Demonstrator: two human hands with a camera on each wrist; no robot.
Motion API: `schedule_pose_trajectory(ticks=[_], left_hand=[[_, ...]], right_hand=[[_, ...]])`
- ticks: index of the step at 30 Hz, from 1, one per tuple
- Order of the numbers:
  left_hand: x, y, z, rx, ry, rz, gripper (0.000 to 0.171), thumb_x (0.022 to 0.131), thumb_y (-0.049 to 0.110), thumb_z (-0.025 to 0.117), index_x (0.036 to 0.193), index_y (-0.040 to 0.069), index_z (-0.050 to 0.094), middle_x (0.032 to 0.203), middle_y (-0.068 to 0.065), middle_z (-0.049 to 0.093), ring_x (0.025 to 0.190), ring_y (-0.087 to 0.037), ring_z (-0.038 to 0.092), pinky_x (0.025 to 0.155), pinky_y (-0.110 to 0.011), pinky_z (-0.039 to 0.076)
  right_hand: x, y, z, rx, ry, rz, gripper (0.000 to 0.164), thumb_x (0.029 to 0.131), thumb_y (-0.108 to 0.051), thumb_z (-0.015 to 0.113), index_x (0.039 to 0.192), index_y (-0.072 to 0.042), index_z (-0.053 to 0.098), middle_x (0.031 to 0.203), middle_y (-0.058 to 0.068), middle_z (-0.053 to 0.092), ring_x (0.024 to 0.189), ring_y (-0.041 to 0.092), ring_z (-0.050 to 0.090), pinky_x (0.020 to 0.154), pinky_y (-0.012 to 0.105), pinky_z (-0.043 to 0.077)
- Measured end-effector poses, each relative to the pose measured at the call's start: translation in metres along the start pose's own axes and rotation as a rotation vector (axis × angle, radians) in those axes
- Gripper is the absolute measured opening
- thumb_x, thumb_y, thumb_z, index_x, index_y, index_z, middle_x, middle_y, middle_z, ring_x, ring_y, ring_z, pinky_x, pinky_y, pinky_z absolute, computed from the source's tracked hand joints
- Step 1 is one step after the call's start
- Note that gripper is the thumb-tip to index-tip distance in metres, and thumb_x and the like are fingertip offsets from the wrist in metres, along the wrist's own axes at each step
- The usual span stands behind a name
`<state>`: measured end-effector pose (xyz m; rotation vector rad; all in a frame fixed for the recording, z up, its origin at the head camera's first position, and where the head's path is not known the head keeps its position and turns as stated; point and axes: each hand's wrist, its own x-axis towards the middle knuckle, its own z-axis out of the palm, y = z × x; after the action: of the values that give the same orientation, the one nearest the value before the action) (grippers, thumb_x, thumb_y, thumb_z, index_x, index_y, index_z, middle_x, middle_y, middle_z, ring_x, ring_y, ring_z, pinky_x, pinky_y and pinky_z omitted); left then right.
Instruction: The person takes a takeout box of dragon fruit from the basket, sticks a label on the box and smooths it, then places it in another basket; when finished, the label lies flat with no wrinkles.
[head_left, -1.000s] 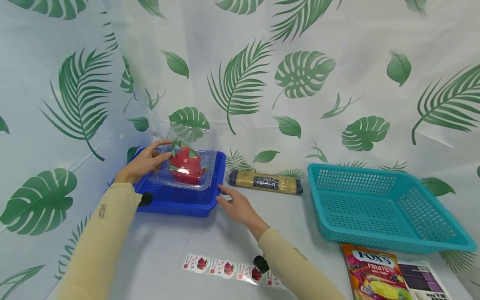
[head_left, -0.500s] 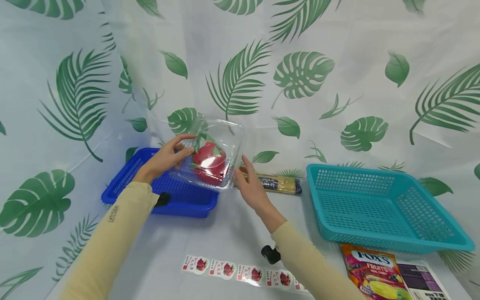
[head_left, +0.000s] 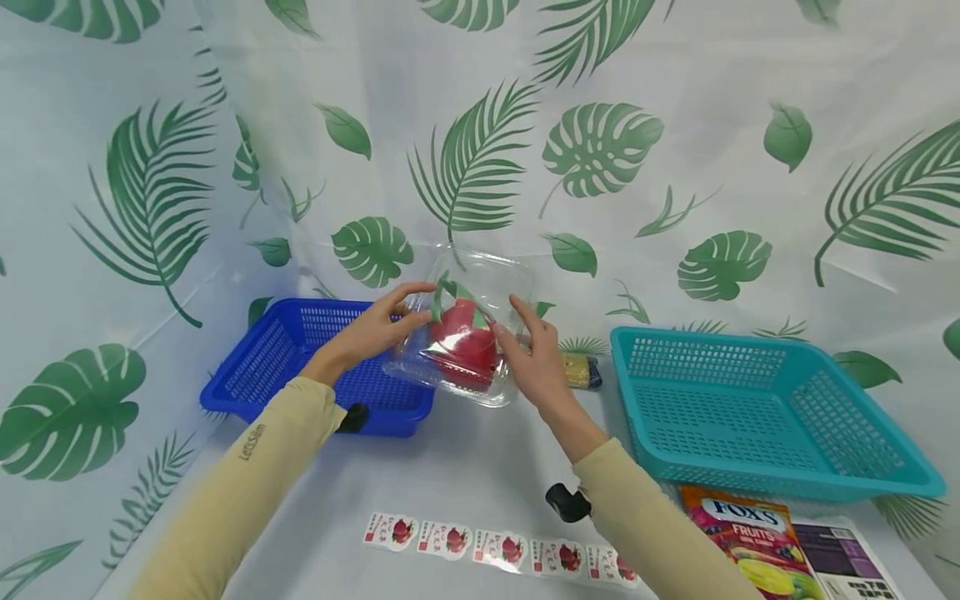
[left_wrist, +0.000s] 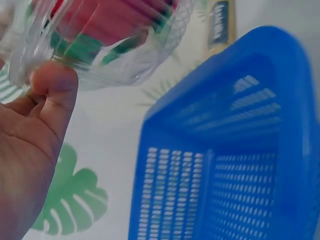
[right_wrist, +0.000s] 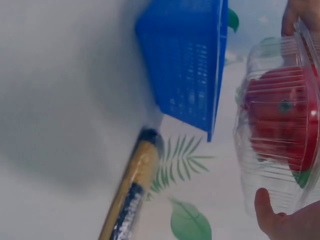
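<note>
Between left hand (head_left: 377,329) and right hand (head_left: 537,358), both gripping it, the clear container (head_left: 489,287) hangs tilted above the table (head_left: 315,517).

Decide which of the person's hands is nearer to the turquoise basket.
Right: the right hand is on the side of the clear container facing the turquoise basket; the left hand is on the container's opposite side, farther away.

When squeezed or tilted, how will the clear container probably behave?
The clear container probably flexes, since its ribbed walls look thin. Its glossy surface may be slippery. The red fruit inside might shift when tilted, with space around it.
</note>
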<state>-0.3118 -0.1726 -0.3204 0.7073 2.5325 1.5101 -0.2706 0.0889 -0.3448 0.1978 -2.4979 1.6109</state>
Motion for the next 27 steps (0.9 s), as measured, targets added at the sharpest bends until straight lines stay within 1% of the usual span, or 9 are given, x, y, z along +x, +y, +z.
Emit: schedule_pose_trajectory(ticks=[5,9,13,14,16,18,20,25,27], left_hand=[[-0.001,0.0,0.022,0.018,-0.042,-0.021,0.058,0.097,0.049,0.056,0.149,0.038,0.034,0.102,-0.014,0.054,0.066,-0.028,0.054,0.067,-0.045,0.052],[-0.002,0.002,0.041,0.049,-0.051,-0.043,0.058,0.097,0.05,0.055,0.149,0.04,0.033,0.112,-0.012,0.056,0.083,-0.03,0.058,0.071,-0.042,0.053],[-0.002,0.005,0.061,0.047,-0.043,-0.084,0.058,0.096,0.049,0.056,0.149,0.041,0.034,0.113,-0.012,0.054,0.097,-0.029,0.055,0.076,-0.041,0.051],[-0.002,0.004,0.066,0.041,-0.042,-0.093,0.058,0.096,0.049,0.057,0.148,0.041,0.034,0.111,-0.012,0.054,0.096,-0.028,0.054,0.075,-0.04,0.051],[-0.001,0.004,0.076,0.031,-0.042,-0.114,0.059,0.095,0.05,0.058,0.148,0.042,0.034,0.104,-0.013,0.053,0.085,-0.027,0.056,0.07,-0.039,0.052],[0.0,0.002,0.085,0.026,-0.049,-0.131,0.059,0.094,0.051,0.058,0.148,0.043,0.034,0.097,-0.013,0.052,0.073,-0.025,0.055,0.064,-0.038,0.052],[0.001,0.001,0.093,0.021,-0.062,-0.153,0.06,0.094,0.052,0.058,0.148,0.043,0.033,0.091,-0.013,0.051,0.061,-0.024,0.052,0.062,-0.041,0.052],[0.0,-0.001,0.111,0.016,-0.091,-0.197,0.062,0.094,0.053,0.057,0.149,0.043,0.029,0.095,-0.02,0.054,0.054,-0.022,0.053,0.063,-0.04,0.051],[0.0,-0.002,0.117,0.009,-0.099,-0.196,0.063,0.095,0.052,0.056,0.15,0.041,0.027,0.099,-0.023,0.055,0.055,-0.022,0.053,0.059,-0.035,0.051]], right_hand=[[-0.005,0.008,-0.014,0.011,-0.013,0.054,0.056,0.098,-0.045,0.055,0.15,-0.034,0.038,0.147,0.016,0.029,0.123,0.037,0.045,0.094,0.056,0.046],[-0.011,0.014,-0.025,-0.024,-0.008,0.07,0.054,0.098,-0.043,0.056,0.149,-0.033,0.04,0.146,0.015,0.032,0.12,0.035,0.05,0.091,0.051,0.05],[-0.017,0.022,-0.034,-0.052,-0.017,0.092,0.057,0.097,-0.041,0.058,0.15,-0.03,0.039,0.145,0.016,0.034,0.128,0.034,0.042,0.091,0.052,0.05],[-0.019,0.025,-0.036,-0.061,-0.021,0.098,0.058,0.097,-0.041,0.059,0.15,-0.029,0.039,0.146,0.016,0.034,0.13,0.034,0.039,0.092,0.053,0.049],[-0.021,0.03,-0.04,-0.079,-0.029,0.114,0.059,0.096,-0.04,0.059,0.15,-0.028,0.038,0.146,0.017,0.034,0.133,0.034,0.033,0.094,0.054,0.048],[-0.023,0.035,-0.044,-0.092,-0.039,0.129,0.061,0.096,-0.039,0.06,0.151,-0.028,0.037,0.146,0.017,0.034,0.133,0.034,0.033,0.093,0.054,0.048],[-0.025,0.04,-0.047,-0.1,-0.048,0.141,0.061,0.096,-0.039,0.061,0.151,-0.027,0.037,0.145,0.017,0.035,0.13,0.033,0.036,0.092,0.052,0.049],[-0.031,0.051,-0.052,-0.124,-0.067,0.142,0.061,0.097,-0.039,0.06,0.151,-0.023,0.037,0.147,0.017,0.036,0.119,0.033,0.049,0.094,0.053,0.048],[-0.033,0.056,-0.054,-0.131,-0.076,0.141,0.061,0.097,-0.038,0.06,0.151,-0.022,0.037,0.148,0.018,0.035,0.122,0.034,0.048,0.096,0.055,0.045]])
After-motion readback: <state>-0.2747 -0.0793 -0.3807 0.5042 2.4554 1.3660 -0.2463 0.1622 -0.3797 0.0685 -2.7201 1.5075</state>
